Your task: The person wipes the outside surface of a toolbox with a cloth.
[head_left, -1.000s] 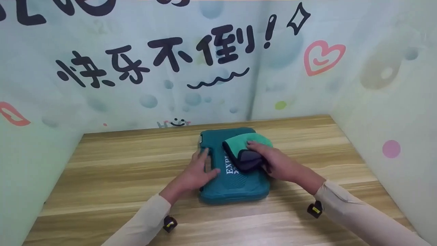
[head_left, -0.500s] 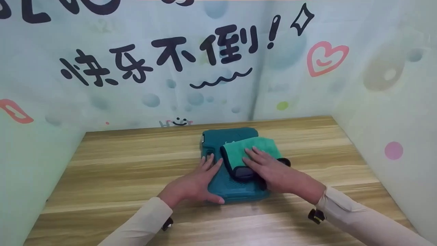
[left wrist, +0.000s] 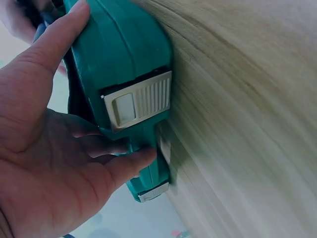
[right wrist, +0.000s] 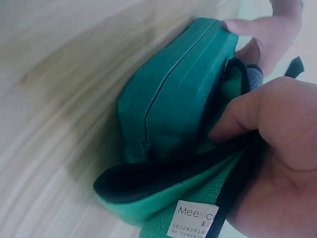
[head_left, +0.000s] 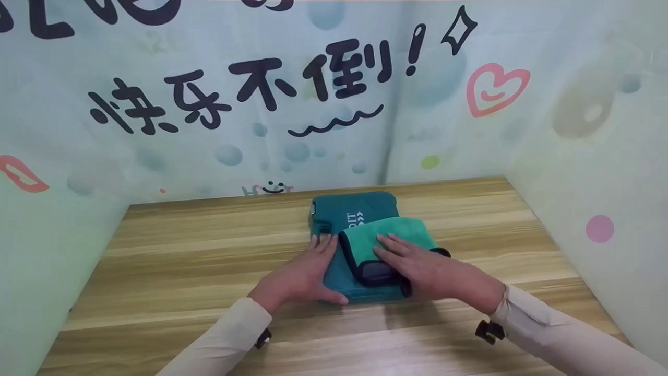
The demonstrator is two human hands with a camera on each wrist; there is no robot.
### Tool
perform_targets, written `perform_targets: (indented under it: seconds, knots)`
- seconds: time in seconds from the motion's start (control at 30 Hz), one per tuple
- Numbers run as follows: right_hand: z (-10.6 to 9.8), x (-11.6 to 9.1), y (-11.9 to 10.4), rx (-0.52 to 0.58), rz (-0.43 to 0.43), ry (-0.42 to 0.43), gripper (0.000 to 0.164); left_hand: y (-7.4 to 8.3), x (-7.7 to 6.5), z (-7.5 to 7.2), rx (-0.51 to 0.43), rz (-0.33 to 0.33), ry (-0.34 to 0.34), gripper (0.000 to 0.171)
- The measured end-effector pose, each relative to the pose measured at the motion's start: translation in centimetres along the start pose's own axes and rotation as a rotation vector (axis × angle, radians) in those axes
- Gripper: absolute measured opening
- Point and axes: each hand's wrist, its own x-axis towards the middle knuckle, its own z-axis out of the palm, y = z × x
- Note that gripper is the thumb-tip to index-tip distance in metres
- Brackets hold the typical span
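A teal plastic carrying case (head_left: 334,208) with metal latches (left wrist: 138,101) lies flat on the table, white lettering on its lid. A folded green cloth (head_left: 360,239) with a dark underside and black hem covers part of the lid. My right hand (head_left: 430,269) holds this cloth, fingers stretched flat over it and thumb against its folds at the case's near side. A white label (right wrist: 192,219) shows on the cloth. My left hand (head_left: 300,274) rests along the case's left side, thumb on the near corner and fingers by the handle (left wrist: 143,136).
The wood-grain table (head_left: 198,245) ends at a printed cloth wall (head_left: 261,151) behind and pale side walls. Small black wrist cameras (head_left: 489,331) hang under both sleeves.
The right hand has flattened over the cloth and slid it toward the near end of the lid. Lettering at the far end has come into view. The left hand has shifted toward the near corner.
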Motion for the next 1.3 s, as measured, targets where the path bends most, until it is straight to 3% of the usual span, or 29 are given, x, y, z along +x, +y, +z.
perform_targets:
  seconds: [0.2,0.37,0.63,1.03,1.3]
  knots:
    - [0.0,1.1,1.9,-0.008,0.023,0.079,0.068,0.1,0.9,0.2,0.004,-0.025,0.000,0.123]
    - [0.8,1.6,2.8,0.001,0.012,0.119,0.071,0.2,0.9,0.4,0.027,0.005,0.009,0.123]
    - [0.0,3.4,4.0,0.039,0.080,0.016,0.071,0.5,0.9,0.5,0.052,-0.027,0.007,0.122]
    - [-2.7,8.7,6.1,0.088,0.312,-0.162,0.069,0.2,0.5,0.5,0.041,-0.029,0.019,0.123]
    - [-3.0,11.3,6.2,0.093,0.427,-0.162,0.066,-0.2,0.5,1.2,0.038,-0.012,0.038,0.123]
